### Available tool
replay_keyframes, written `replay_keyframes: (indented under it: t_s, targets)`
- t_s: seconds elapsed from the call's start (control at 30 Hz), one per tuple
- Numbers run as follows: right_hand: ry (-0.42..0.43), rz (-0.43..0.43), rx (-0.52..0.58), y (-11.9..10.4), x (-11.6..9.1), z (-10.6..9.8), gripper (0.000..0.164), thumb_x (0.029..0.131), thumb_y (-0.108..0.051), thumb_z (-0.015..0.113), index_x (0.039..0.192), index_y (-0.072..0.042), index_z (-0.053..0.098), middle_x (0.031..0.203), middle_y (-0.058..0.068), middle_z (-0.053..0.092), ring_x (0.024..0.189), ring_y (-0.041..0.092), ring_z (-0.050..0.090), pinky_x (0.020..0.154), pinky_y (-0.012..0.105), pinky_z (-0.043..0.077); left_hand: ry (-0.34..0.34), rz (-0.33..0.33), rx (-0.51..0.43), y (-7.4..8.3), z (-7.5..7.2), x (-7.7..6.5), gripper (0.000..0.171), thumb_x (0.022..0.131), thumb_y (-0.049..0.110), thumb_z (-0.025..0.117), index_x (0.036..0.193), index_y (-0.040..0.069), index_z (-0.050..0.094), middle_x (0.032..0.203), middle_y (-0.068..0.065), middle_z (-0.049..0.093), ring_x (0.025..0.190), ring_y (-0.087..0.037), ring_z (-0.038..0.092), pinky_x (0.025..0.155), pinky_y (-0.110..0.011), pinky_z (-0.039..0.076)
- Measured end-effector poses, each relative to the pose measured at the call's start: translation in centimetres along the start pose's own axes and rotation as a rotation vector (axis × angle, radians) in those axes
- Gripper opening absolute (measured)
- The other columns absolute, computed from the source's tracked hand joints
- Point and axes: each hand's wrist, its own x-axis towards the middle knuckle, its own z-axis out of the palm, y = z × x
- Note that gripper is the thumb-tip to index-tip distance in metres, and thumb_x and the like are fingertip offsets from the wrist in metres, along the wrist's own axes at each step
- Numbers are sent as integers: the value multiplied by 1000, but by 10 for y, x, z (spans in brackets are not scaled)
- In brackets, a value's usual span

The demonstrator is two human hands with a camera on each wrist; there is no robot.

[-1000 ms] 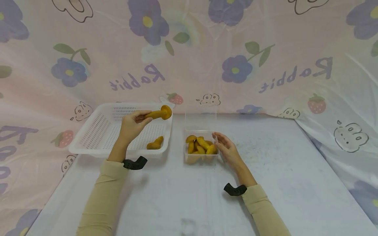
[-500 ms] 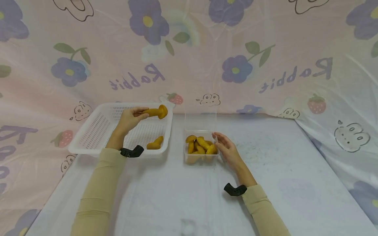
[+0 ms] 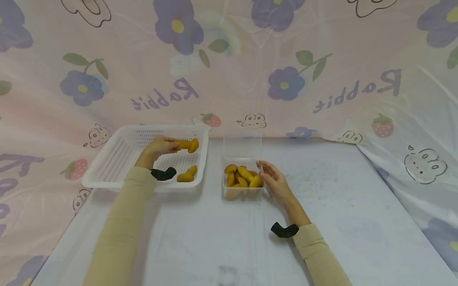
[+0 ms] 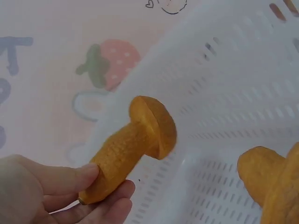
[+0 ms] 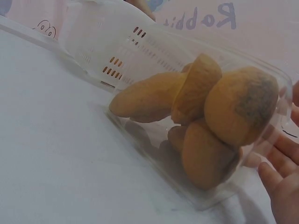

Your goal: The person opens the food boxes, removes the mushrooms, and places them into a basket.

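My left hand (image 3: pixel 160 146) holds a yellow-brown mushroom (image 3: pixel 189 145) by its stem over the white perforated basket (image 3: pixel 87 180). In the left wrist view the thumb and fingers pinch the stem's end, and the mushroom's cap (image 4: pixel 156 128) points away from the palm. More mushroom (image 3: pixel 187 175) lies inside the basket at its near right corner. Several mushrooms (image 3: pixel 245 173) fill a clear plastic box (image 3: pixel 244 193) right of the basket. Extended fingers of my right hand (image 3: pixel 277 179) touch the right wall of this box.
The box's transparent lid (image 3: pixel 242 143) stands raised behind it. A pale cloth covers the table (image 3: pixel 214 238). Behind the table hangs a pink curtain (image 3: pixel 229 79) printed with flowers and rabbits, close to the basket's back and left rims.
Holding the mushroom, my left hand has moved left and then lower over the basket. My right hand and the filled box have stayed in place.
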Motion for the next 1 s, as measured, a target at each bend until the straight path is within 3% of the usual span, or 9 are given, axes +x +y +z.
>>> replay_keyframes:
  t_s: [0.1,0.2,0.3,0.43,0.63,0.87,1.0]
  targets:
    - [-6,-5,2,0,0,0,52,100,-9,48,146,7,27,157,27,24,136,2,42,106,7,40,-20,-24,23,-2,4,5,46,102,14,47,141,-7,41,142,-29,46,118,-29,60,104,-28,52]
    - [-6,-13,2,-1,-1,-1,52,101,-9,48,146,6,28,156,27,25,132,-4,43,106,8,40,-55,-51,71,-1,7,6,46,102,13,43,142,-8,39,145,-30,43,126,-36,55,114,-41,43]
    - [-6,-14,-3,-1,0,0,52,100,-10,48,146,6,28,156,27,25,133,-3,43,106,8,40,-82,-88,141,-4,6,7,49,102,12,41,145,-9,33,151,-29,36,138,-41,41,118,-45,37]
    - [-5,-1,-6,-1,-1,0,53,100,-10,49,146,6,28,157,26,24,137,2,41,106,7,40,-71,-120,274,-5,3,5,53,103,19,38,149,-6,26,156,-28,26,143,-45,31,121,-55,28]
    - [6,10,-3,-1,0,0,53,100,-8,49,146,6,28,157,26,24,140,8,39,105,7,41,-28,-27,289,7,2,-3,54,103,24,37,149,-4,28,151,-29,34,139,-44,36,119,-55,30]
    - [3,7,-5,1,1,-1,52,100,-8,49,146,6,29,157,26,26,136,4,42,105,7,40,-33,61,250,17,5,-14,57,104,29,39,150,-1,27,151,-28,36,139,-44,37,119,-58,29]
    - [2,8,-14,0,0,-2,52,100,-9,49,145,6,29,157,25,26,140,10,40,104,6,41,-40,104,234,24,8,-23,57,104,29,39,151,0,26,152,-27,35,140,-43,37,119,-56,30]
